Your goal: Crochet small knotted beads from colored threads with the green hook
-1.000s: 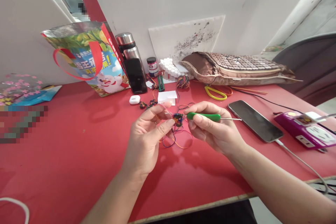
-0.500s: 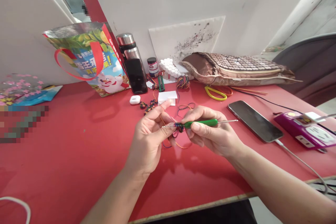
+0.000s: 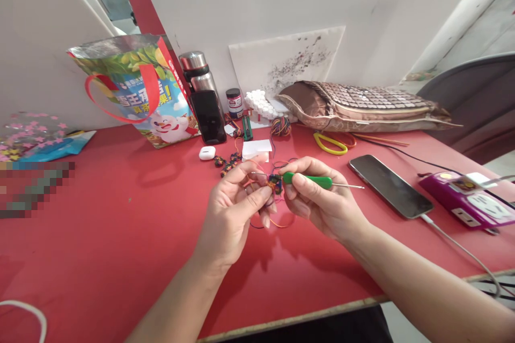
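Observation:
My right hand (image 3: 322, 195) grips a green-handled crochet hook (image 3: 311, 179), its thin metal ends sticking out left and right. The left end passes by a small multicoloured crochet piece (image 3: 276, 185), with stitches close to the handle. Pinched between thumb and fingers, that piece is held by my left hand (image 3: 237, 198), and a strand of yarn runs over the raised forefinger. Loose orange and dark yarn (image 3: 281, 225) hangs below the hands. Behind them lie a finished-looking crocheted strip (image 3: 230, 165) and a ball of variegated yarn (image 3: 280, 126).
On the red table (image 3: 120, 257) are a white earphone case (image 3: 207, 153), a propped phone (image 3: 208, 117), a charging phone (image 3: 390, 185), yellow-handled scissors (image 3: 330, 143) and a purple power strip (image 3: 469, 201). A steel flask (image 3: 197, 67), a colourful bag (image 3: 153, 96) and a brown cushion (image 3: 362, 107) stand farther back.
The hook's left end has risen and now slants down to the right. The crochet piece has turned, showing more orange and blue stitches. Both hands keep their holds.

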